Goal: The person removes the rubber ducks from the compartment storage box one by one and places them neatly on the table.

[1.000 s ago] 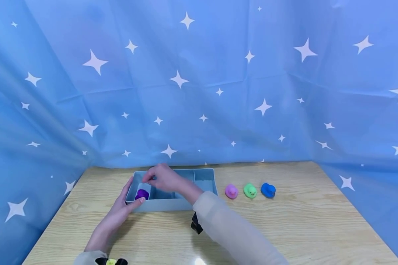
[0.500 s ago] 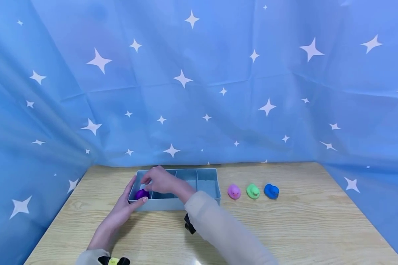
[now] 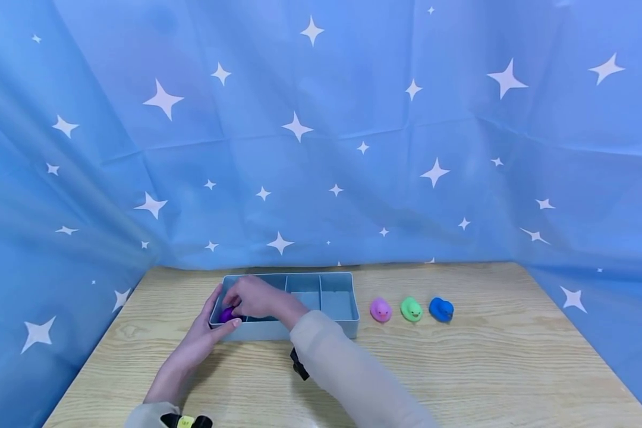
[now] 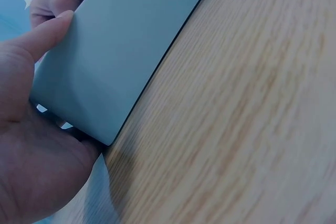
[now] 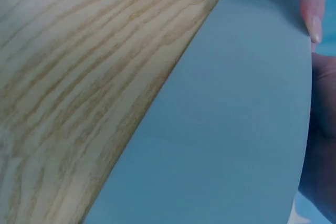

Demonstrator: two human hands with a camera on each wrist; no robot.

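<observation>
A blue-grey divided box [image 3: 310,330] stands on the wooden table. My left hand [image 3: 197,342] grips its left end, thumb over the front rim and fingers along the end wall; the left wrist view shows this thumb [image 4: 50,35] on the box's front wall [image 4: 115,61]. Inside the leftmost compartment sits a purple toy duck [image 3: 226,315], partly covered. Reaching in from above, my right hand [image 3: 257,297] has bent fingers right at the duck, their tips hidden, so I cannot tell if they hold it. In the right wrist view the box wall [image 5: 220,114] hides most of that hand.
Right of the box, a pink duck [image 3: 381,310], a green duck [image 3: 411,310] and a blue duck [image 3: 441,310] stand in a row on the table [image 3: 460,368]. A blue star-patterned cloth [image 3: 353,208] hangs behind and at both sides.
My right hand has come down from above the leftmost compartment to the purple duck. The left hand keeps its grip on the box. The whole view has shifted slightly.
</observation>
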